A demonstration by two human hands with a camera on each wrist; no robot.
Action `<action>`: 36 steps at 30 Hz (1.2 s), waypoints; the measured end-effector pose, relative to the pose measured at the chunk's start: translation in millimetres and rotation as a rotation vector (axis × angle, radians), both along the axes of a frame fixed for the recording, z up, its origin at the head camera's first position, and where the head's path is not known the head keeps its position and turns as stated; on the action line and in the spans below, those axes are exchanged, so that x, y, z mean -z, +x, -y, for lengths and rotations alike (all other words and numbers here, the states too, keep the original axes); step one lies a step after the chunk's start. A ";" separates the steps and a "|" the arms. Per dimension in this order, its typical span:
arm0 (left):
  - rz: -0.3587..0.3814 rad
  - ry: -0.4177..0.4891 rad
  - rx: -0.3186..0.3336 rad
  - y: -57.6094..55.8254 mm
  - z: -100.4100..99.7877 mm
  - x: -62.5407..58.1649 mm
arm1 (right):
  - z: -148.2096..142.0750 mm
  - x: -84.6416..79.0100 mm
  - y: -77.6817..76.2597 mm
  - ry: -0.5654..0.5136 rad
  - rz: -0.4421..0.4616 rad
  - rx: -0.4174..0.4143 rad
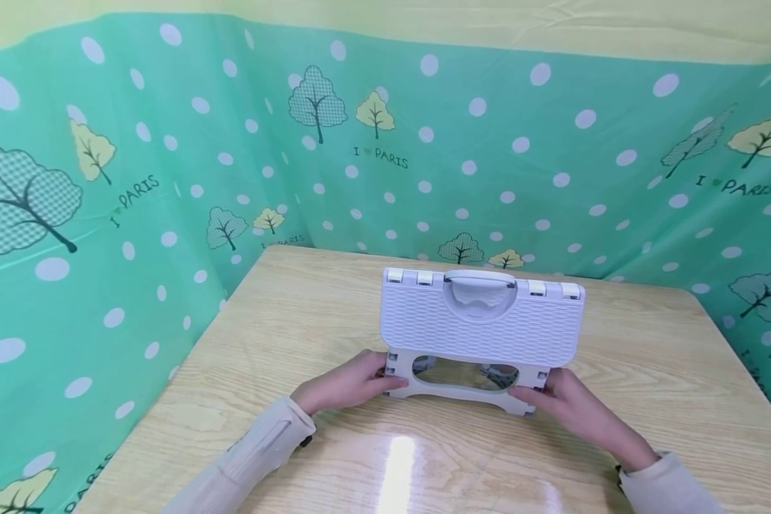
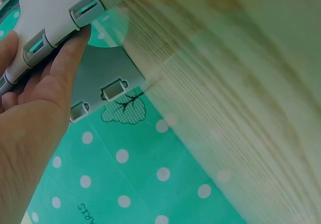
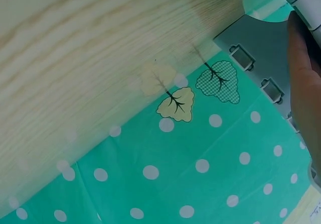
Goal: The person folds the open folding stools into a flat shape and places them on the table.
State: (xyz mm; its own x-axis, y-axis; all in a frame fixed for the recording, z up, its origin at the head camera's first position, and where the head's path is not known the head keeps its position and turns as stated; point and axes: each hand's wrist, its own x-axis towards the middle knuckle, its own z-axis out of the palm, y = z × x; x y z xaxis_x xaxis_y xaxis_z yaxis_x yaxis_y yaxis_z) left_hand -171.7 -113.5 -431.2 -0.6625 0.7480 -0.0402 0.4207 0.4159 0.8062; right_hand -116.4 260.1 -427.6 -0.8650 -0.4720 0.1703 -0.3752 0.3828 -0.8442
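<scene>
A pale lilac folding step stool [image 1: 482, 321] stands partly unfolded on the table, its ribbed panel and carry handle [image 1: 480, 277] at the top in the head view. Below that panel a leg frame with an oval cutout faces me. My left hand [image 1: 363, 382] grips the frame's left side, thumb in front and fingers behind; the left wrist view shows the leg [image 2: 55, 18] between thumb and fingers. On the opposite side my right hand [image 1: 568, 403] holds the frame the same way. Only part of my right hand [image 3: 305, 83] appears in the right wrist view, beside the grey leg panel [image 3: 251, 48].
The wooden table [image 1: 295, 314] extends around the stool, with a bright light reflection near its front. A green dotted curtain [image 1: 424, 178] with printed trees hangs along the back and both sides.
</scene>
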 end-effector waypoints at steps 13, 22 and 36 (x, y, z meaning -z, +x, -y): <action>-0.001 -0.011 -0.008 -1.6 -1.0 -0.6 | -0.6 0.9 -0.7 -0.018 -0.001 -0.006; -0.010 -0.001 -0.004 -0.1 -0.3 0.2 | 0.1 0.8 0.1 -0.013 0.010 0.000; -0.001 -0.002 -0.012 0.4 -0.1 0.9 | 1.2 1.0 0.3 -0.005 0.026 0.009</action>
State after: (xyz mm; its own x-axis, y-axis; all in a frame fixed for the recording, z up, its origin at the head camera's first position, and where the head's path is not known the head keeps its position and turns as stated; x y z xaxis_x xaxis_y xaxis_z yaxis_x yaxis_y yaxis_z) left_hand -171.3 -113.3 -432.1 -0.6713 0.7401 -0.0406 0.4167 0.4222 0.8050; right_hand -116.2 258.9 -428.6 -0.8733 -0.4634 0.1501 -0.3496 0.3815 -0.8557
